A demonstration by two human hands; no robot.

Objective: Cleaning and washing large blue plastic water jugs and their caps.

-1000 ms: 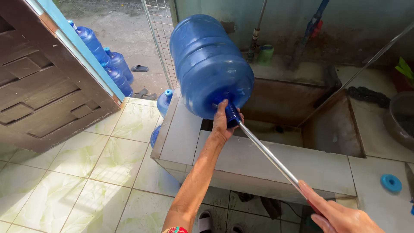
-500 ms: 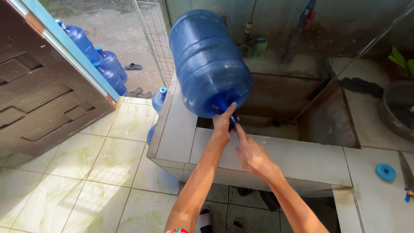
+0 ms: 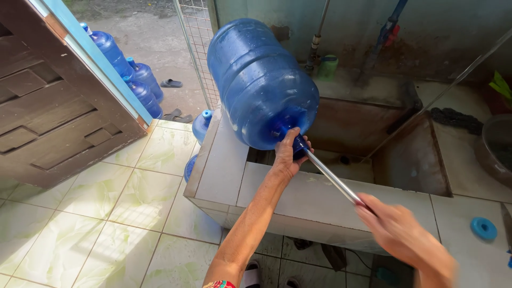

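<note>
Currently: jug point(image 3: 261, 85), large, blue, translucent, lying tilted on the tiled ledge point(image 3: 224, 160) of a concrete basin point(image 3: 368, 128), base up and away, neck down and toward the person. Left hand point(image 3: 287, 152) wrapped around the neck, fingers closed on it, steadying the jug at its low end. Rod point(image 3: 333, 178), thin, metal, straight, entering the neck and running down-right out of it; long axis roughly in line with the jug's own axis, from mouth toward the person's right. Right hand point(image 3: 397, 229), blurred, closed around the rod's near end, well apart from the neck; how tightly it grips cannot be told. Left hand is the nearer of the two to the jug; right hand reaches it only through the rod. Part of the rod inside the jug not clearly visible. Other items: more blue jugs point(image 3: 136, 80) by the door point(image 3: 58, 106) at left, one small jug point(image 3: 201, 125) just beside the ledge on the tiled floor point(image 3: 106, 213), blue cap point(image 3: 484, 228) on the counter at right.
</note>
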